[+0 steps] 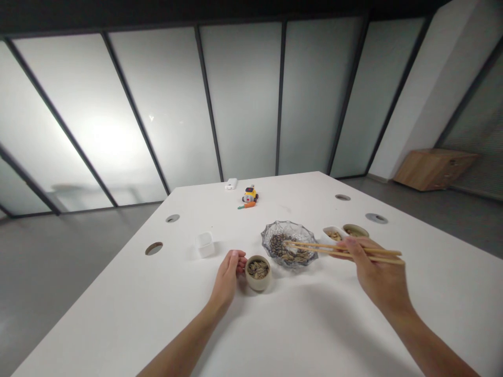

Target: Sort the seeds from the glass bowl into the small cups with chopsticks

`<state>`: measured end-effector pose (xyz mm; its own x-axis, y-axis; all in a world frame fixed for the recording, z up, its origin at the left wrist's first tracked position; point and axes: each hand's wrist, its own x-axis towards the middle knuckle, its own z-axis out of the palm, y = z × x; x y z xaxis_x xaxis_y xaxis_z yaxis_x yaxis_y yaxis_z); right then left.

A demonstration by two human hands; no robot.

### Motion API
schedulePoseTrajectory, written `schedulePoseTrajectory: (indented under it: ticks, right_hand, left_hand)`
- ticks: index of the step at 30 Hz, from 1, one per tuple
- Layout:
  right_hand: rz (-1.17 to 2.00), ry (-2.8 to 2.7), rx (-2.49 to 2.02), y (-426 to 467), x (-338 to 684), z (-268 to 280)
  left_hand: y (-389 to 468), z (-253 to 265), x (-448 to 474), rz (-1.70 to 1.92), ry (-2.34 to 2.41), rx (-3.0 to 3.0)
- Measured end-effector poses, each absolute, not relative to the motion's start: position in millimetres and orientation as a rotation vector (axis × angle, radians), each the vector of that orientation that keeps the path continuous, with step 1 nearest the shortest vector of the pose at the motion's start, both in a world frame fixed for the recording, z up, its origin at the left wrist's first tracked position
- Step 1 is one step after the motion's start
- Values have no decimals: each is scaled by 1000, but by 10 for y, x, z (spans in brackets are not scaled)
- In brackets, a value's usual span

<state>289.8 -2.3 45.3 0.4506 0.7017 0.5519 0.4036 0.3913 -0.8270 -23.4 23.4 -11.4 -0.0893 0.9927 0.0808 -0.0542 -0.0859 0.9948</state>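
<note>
My right hand [375, 269] is closed around a pair of wooden chopsticks [320, 247]. Their tips reach into a scalloped clear glass bowl [271, 230] that holds dark round beans and striped sunflower seeds. Whether the tips pinch anything is too small to tell. At the left side of a small beige cup [258, 284] rests my left hand [227, 275], its fingers loosely bent by the cup's wall without wrapping round it. Sunflower seeds [258, 269] lie in this cup, which stands upright in front of the glass bowl.
Behind my right hand stand a white dish [329, 233] with pale nuts and another beige bowl [359, 229], partly hidden. A clear plastic box [205, 245] is at left. Farther back are a yellow toy vehicle [250, 195], an orange-handled tool [247, 206] and a white device [231, 184].
</note>
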Motion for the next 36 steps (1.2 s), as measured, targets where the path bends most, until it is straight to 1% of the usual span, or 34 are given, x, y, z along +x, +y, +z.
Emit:
schedulePoseTrajectory:
  ticks: [4,11,19,25,36]
  right_hand:
    - [546,-930,-1134,14,2880,434]
    - [733,-788,-978,80,2862,408]
    - [979,-614,-901,108,2811,336]
    - [1071,-583,-916,60,2693,388]
    - [1113,-789,-972,-20,2510,348]
  left_hand:
    - [240,-118,-230,1361,1194,1185]
    - [230,-104,-225,1353,1194,1217]
    - [224,-110,-234,1353,1187,1204]
    - [207,-84,-235,1348,1179,1203]
    - [241,-125,-241,1346,1182,1225]
